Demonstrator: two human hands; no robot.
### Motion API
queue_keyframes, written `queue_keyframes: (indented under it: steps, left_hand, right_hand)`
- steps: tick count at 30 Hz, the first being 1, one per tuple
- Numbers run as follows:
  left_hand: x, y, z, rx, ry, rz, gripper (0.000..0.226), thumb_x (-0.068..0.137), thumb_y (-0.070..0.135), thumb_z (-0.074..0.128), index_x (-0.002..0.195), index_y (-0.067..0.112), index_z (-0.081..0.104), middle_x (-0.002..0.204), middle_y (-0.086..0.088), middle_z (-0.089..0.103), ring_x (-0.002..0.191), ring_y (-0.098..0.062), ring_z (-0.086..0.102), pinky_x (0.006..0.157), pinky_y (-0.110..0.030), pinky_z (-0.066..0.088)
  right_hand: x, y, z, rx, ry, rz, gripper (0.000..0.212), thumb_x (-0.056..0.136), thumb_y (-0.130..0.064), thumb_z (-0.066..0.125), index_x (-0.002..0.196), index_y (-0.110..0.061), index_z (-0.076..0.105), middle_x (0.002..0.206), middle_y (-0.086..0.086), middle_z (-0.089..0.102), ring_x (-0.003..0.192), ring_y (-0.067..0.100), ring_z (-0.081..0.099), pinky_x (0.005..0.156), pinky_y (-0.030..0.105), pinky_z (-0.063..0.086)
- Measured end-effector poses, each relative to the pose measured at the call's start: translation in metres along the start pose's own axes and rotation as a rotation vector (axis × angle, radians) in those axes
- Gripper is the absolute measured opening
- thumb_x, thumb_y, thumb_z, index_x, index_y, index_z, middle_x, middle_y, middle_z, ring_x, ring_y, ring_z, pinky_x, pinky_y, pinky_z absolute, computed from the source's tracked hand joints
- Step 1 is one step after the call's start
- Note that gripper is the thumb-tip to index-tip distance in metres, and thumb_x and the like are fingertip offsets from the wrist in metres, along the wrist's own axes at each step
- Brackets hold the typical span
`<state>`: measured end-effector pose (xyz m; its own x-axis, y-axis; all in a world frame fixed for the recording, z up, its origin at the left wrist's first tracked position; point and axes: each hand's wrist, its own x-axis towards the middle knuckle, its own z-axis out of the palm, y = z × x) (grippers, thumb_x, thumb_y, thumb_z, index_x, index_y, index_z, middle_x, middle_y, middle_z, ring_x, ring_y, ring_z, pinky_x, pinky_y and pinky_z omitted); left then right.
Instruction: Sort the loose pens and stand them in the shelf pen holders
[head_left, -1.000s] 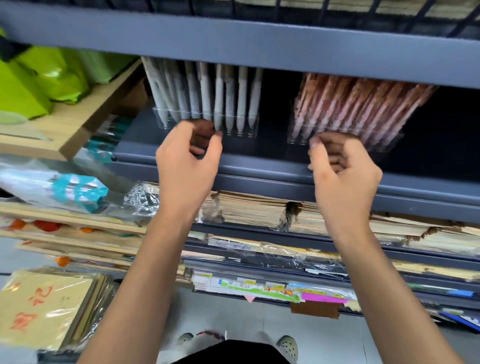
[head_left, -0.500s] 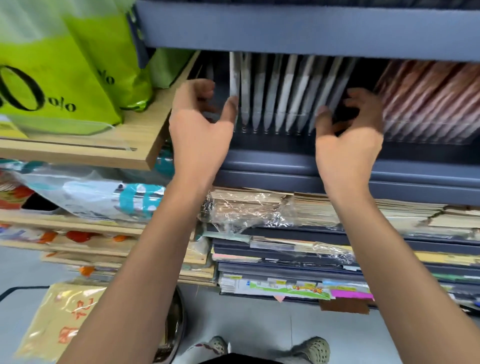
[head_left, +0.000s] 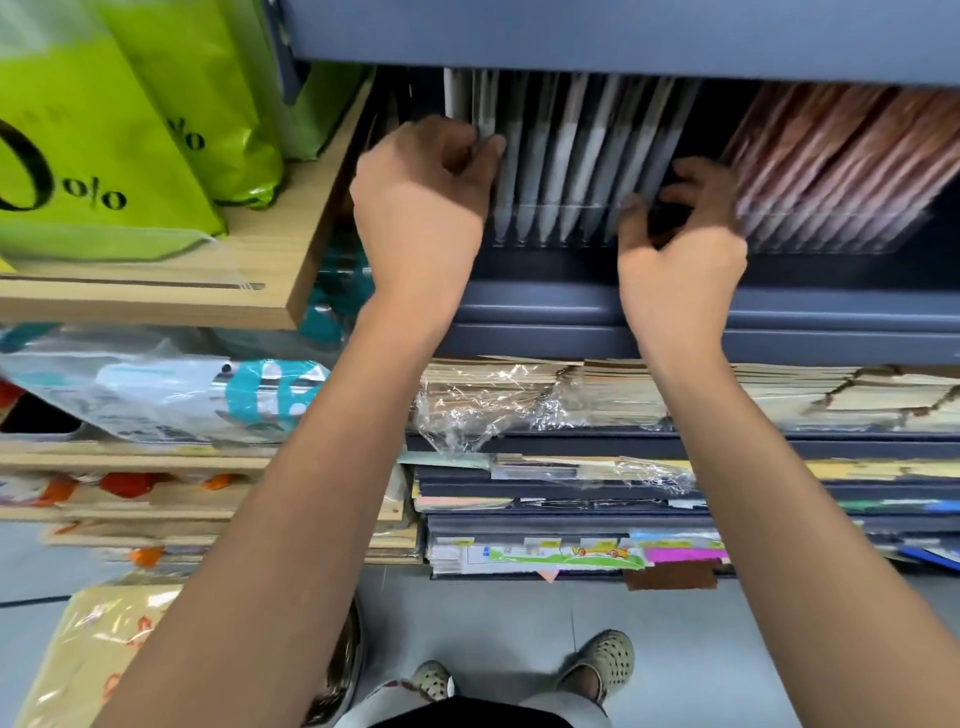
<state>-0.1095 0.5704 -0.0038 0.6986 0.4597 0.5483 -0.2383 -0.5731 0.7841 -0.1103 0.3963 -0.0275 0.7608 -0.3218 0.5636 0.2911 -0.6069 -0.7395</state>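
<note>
Arms (head_left: 291, 493) bare; beige perforated clogs (head_left: 605, 657), dark top (head_left: 467, 721).

From my feed, both hands are up at the blue-grey shelf (head_left: 571, 306). The left hand (head_left: 421, 192) pinches the leftmost of the white pens (head_left: 561, 171), thumb pressed on the front of them. They stand tips down and leaning in a clear holder (head_left: 550, 228). The right hand (head_left: 680, 244) is curled at that holder's right end, between the white pens and a blurry row of brown pens (head_left: 841, 156); I honestly can't tell if it's gripping anything. Green bags (head_left: 104, 156) sit on a wooden shelf (head_left: 291, 260) to the left, and plastic-wrapped paper stacks (head_left: 519, 395) lie below.
</note>
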Motion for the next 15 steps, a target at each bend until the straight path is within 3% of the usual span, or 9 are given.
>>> queue_keyframes:
  steps: [2, 5, 9, 12, 15]
  left_hand:
    - [0.006, -0.001, 0.0, 0.08, -0.008, -0.029, 0.043, 0.078, 0.049, 0.065, 0.062, 0.01, 0.064, 0.063, -0.012, 0.067, 0.07, -0.034, 0.067, 0.064, -0.039, 0.054]
    - [0.014, -0.003, 0.0, -0.001, -0.011, -0.101, 0.039, 0.07, 0.05, 0.067, 0.05, 0.016, 0.06, 0.06, -0.014, 0.068, 0.064, -0.032, 0.069, 0.067, -0.038, 0.057]
    - [0.01, 0.001, 0.001, -0.012, -0.021, -0.121, 0.027, 0.073, 0.05, 0.069, 0.047, 0.043, 0.065, 0.053, 0.0, 0.068, 0.057, -0.025, 0.068, 0.066, -0.035, 0.057]
    - [0.009, 0.001, 0.0, 0.02, -0.028, -0.116, 0.031, 0.077, 0.049, 0.068, 0.054, 0.029, 0.068, 0.054, 0.003, 0.068, 0.058, -0.023, 0.068, 0.066, -0.034, 0.057]
    - [0.007, 0.003, -0.003, 0.307, -0.011, -0.067, 0.054, 0.08, 0.063, 0.058, 0.059, 0.013, 0.065, 0.058, -0.007, 0.067, 0.065, -0.029, 0.066, 0.064, -0.032, 0.051]
  right_hand:
    - [0.0, 0.001, -0.001, -0.004, -0.001, 0.003, 0.045, 0.087, -0.036, 0.057, 0.126, -0.014, 0.052, 0.106, 0.001, 0.069, 0.093, 0.024, 0.065, 0.082, 0.036, 0.05]
    - [0.001, 0.001, -0.002, -0.005, -0.012, 0.005, 0.044, 0.087, -0.033, 0.058, 0.126, -0.013, 0.052, 0.105, 0.0, 0.068, 0.093, 0.022, 0.064, 0.081, 0.033, 0.048]
    - [0.001, 0.001, -0.003, -0.003, -0.022, 0.012, 0.042, 0.088, -0.032, 0.058, 0.126, -0.015, 0.052, 0.105, -0.001, 0.068, 0.092, 0.022, 0.064, 0.081, 0.034, 0.049]
    - [0.001, 0.001, -0.003, -0.004, -0.028, 0.01, 0.042, 0.088, -0.032, 0.057, 0.126, -0.015, 0.052, 0.105, 0.0, 0.068, 0.091, 0.023, 0.064, 0.08, 0.036, 0.049]
    - [0.003, 0.003, -0.003, -0.004, -0.032, 0.003, 0.042, 0.088, -0.033, 0.056, 0.126, -0.016, 0.052, 0.106, -0.001, 0.068, 0.091, 0.024, 0.064, 0.079, 0.037, 0.05]
